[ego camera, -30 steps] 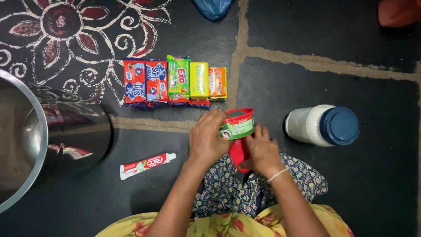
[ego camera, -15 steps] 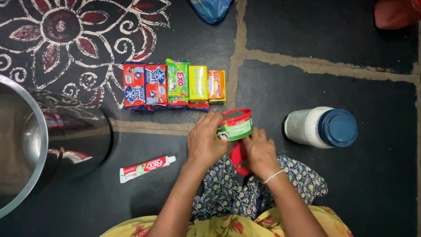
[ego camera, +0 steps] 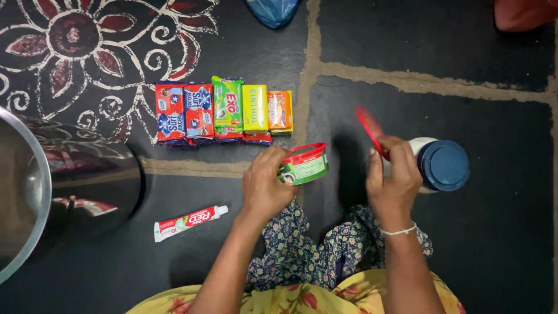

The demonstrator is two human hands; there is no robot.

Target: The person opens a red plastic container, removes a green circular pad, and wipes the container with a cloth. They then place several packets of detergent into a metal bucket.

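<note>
My left hand (ego camera: 264, 189) grips a small round tub (ego camera: 304, 164) with a red rim and a green label, held open above the dark floor. Out to the right, my right hand (ego camera: 395, 177) pinches the tub's red lid (ego camera: 369, 129), which is tilted and blurred. A white jar with a dark blue cap (ego camera: 443, 165) lies on the floor just beyond my right hand.
A row of several wrapped soap and detergent bars (ego camera: 224, 111) lies on the floor ahead. A toothpaste tube (ego camera: 190, 222) lies to the left. A large steel vessel (ego camera: 35, 192) stands at the far left. A blue bag (ego camera: 273, 10) and an orange object (ego camera: 526, 14) sit at the top edge.
The lid has come off the tub. My right hand has carried it away to the right, while my left hand keeps the tub in place.
</note>
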